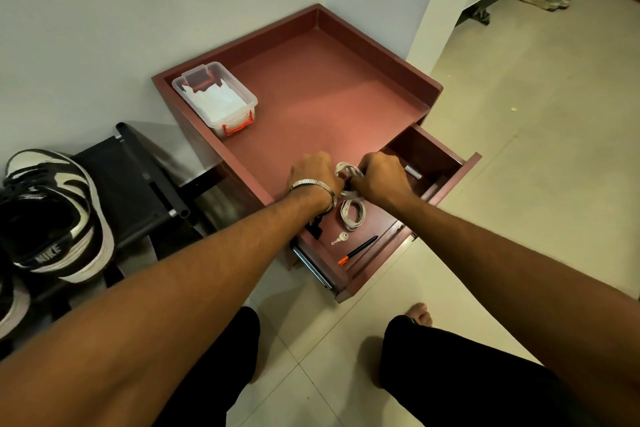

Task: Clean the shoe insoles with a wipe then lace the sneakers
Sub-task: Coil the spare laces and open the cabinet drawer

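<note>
While both arms reach over the open drawer (446, 163), the left hand (313, 172) and right hand (375, 177) curl their fingers round a bundle of white laces (346, 170) between them. A second coil (352, 215) lies in the drawer beside a key (340, 238) and pen (358, 249). The sneakers (52, 215) sit on a rack (138, 170) to the left, well apart from the wipes box (216, 97) on the cabinet top

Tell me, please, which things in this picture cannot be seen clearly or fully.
- Head view: the fingers of the left hand and right hand curl away, so their grip on the white laces is hidden.
- The drawer back lies in shadow under the cabinet top.
- The sneakers are cut off by the left edge.
- The key is too small for detail.
</note>
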The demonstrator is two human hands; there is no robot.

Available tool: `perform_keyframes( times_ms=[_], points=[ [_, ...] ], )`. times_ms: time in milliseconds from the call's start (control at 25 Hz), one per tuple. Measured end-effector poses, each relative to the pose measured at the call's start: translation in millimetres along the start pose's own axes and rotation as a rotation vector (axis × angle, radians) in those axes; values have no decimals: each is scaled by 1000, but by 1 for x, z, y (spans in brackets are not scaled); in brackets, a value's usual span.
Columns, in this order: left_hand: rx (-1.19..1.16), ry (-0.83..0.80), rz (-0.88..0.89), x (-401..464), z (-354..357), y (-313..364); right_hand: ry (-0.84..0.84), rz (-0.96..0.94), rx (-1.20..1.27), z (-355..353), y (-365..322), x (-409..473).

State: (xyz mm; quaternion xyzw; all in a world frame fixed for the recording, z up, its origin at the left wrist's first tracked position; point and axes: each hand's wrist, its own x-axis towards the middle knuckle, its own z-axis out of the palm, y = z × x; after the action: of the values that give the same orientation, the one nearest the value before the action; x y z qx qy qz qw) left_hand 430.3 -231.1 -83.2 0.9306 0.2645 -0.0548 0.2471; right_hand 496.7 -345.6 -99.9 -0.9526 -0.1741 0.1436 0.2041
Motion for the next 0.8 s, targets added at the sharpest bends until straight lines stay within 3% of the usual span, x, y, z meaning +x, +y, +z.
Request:
perform_keyframes(
  times_ms=[360,560,800],
  points=[
    [12,36,62,-32,50,19,-110,-5,-148,24,42,-6],
    [-55,-91,-73,-22,76,6,-194,-21,-270,39,57,1],
    [91,-227,-61,-12,91,-8,-316,-18,-291,68,48,12]
  ],
)
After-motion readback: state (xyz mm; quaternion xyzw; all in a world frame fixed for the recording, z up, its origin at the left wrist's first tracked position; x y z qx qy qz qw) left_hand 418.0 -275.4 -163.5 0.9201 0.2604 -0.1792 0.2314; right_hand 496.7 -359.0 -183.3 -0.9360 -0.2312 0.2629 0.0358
